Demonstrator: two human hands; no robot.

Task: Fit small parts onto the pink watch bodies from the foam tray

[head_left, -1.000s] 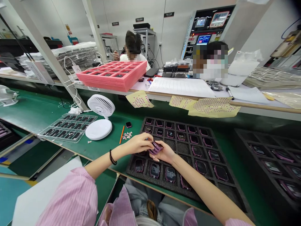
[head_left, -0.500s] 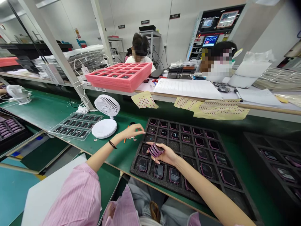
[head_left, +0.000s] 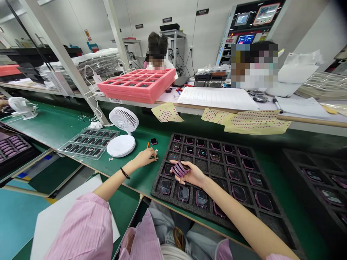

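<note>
My right hand [head_left: 193, 174] is wrapped round a small stack of purple watch cases [head_left: 180, 169], held above a black foam tray [head_left: 201, 165]. Several purple-framed smartwatches [head_left: 183, 193] with dark screens lie in the tray's compartments; one near the back shows a lit face. To the left of the tray, my left hand [head_left: 145, 158] is low over the green bench. Its fingers are bent together by some small whitish pieces [head_left: 155, 151]; what is between the fingertips is too small to make out. A single smartwatch [head_left: 153, 141] and an orange stick [head_left: 148, 144] lie just beyond.
A white fan [head_left: 123, 121] and a clear blister tray [head_left: 88, 143] of dark parts stand to the left. Another black tray [head_left: 322, 180] is at the right. A raised shelf behind carries a pink foam tray [head_left: 139, 90] and papers [head_left: 214, 97]. Two people sit beyond it.
My left hand has moved down and left, from beside the tray's edge to the small pieces on the bench. The single smartwatch now shows fully. My right hand keeps its stack nearly still.
</note>
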